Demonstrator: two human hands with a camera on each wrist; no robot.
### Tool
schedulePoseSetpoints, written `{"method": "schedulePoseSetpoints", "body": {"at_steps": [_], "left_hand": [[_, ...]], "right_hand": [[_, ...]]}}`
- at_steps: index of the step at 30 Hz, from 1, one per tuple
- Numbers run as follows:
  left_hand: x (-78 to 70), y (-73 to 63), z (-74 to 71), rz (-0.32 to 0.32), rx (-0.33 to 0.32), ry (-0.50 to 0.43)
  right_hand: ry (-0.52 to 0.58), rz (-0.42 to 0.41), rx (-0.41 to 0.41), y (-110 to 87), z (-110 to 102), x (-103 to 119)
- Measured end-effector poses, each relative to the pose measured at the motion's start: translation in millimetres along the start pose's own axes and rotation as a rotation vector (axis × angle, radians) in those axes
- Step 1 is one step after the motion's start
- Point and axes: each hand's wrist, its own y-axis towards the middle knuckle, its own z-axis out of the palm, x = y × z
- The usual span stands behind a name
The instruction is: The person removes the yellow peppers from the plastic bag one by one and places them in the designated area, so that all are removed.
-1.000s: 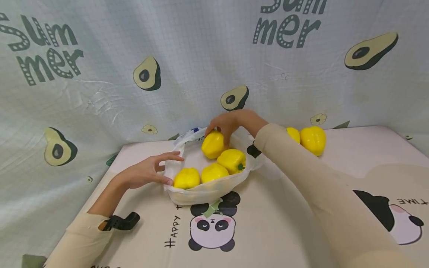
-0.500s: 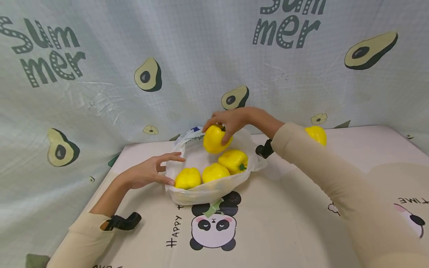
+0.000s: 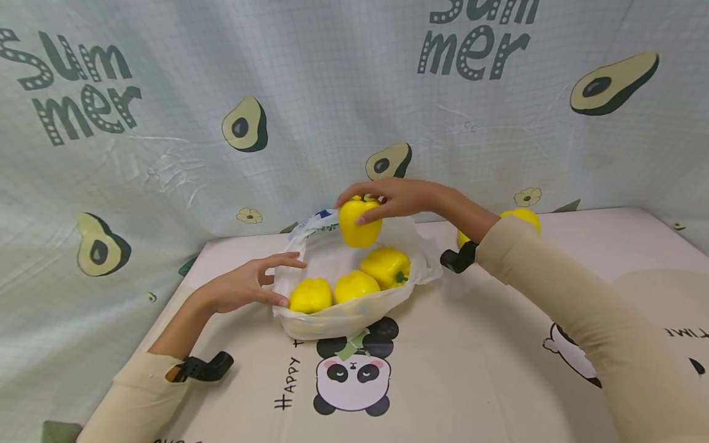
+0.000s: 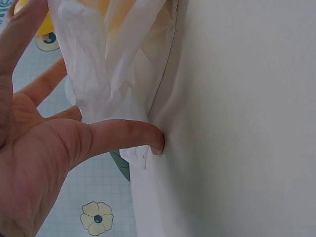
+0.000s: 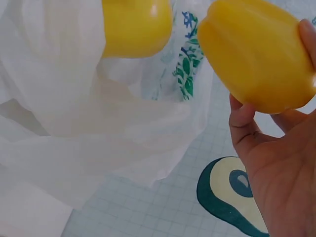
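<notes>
A white plastic bag [image 3: 342, 323] lies spread on the table with three yellow bell peppers [image 3: 356, 285] in its front part. My right hand [image 3: 407, 198] grips another yellow bell pepper [image 3: 359, 229] near its stem end, thumb on the near side, holding it upright above the bag's back part. In the right wrist view this bell pepper [image 5: 259, 54] sits between thumb and fingers, beside the bag's printed side. At the bag's left rim is my left hand [image 3: 244, 285], fingers extended and spread. In the left wrist view the left thumb [image 4: 123, 134] lies straight against the plastic.
More yellow bell peppers [image 3: 522, 216] stand at the back right of the table [image 3: 454, 381], partly hidden by my right arm. A curtain [image 3: 310, 80] printed with avocados hangs right behind the table. A black wrist camera [image 3: 458, 258] juts from my right wrist, another [image 3: 207, 367] from my left.
My right hand has lifted the bell pepper from among the others in the bag, turning it upright, while the right forearm shifted to the right. The left hand stays at the bag's rim.
</notes>
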Motion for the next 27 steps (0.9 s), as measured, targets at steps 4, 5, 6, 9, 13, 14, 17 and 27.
{"method": "schedulePoseSetpoints", "body": {"at_steps": [4, 5, 6, 9, 13, 14, 17, 27], "left_hand": [[-1.2, -0.7, 0.1, 0.006, 0.001, -0.006], [-1.3, -0.8, 0.0, 0.008, 0.001, -0.006], [-1.4, -0.9, -0.1, 0.010, 0.001, -0.007], [-1.4, -0.6, 0.0, 0.006, 0.001, -0.005], [-0.7, 0.0, 0.2, -0.007, -0.001, -0.003], [-0.8, -0.1, 0.5, -0.010, -0.002, -0.006], [-1.1, -0.6, 0.9, -0.010, -0.004, -0.010], [0.0, -1.4, 0.4, 0.003, -0.003, -0.015]], "right_hand": [[0.011, -0.047, -0.023, -4.3, 3.9, -1.1], [0.018, -0.054, -0.031, -5.1, 4.7, -1.0], [0.022, -0.058, -0.040, -5.4, 5.6, -2.2], [0.046, -0.063, -0.070, -7.8, 7.9, -3.2], [0.053, -0.059, -0.103, -11.6, 9.7, -4.1], [0.056, -0.057, -0.109, -12.7, 9.8, -3.7], [0.082, -0.020, -0.132, -16.8, 10.5, -1.9], [0.089, 0.011, -0.312, -25.3, 18.5, -3.4]]}}
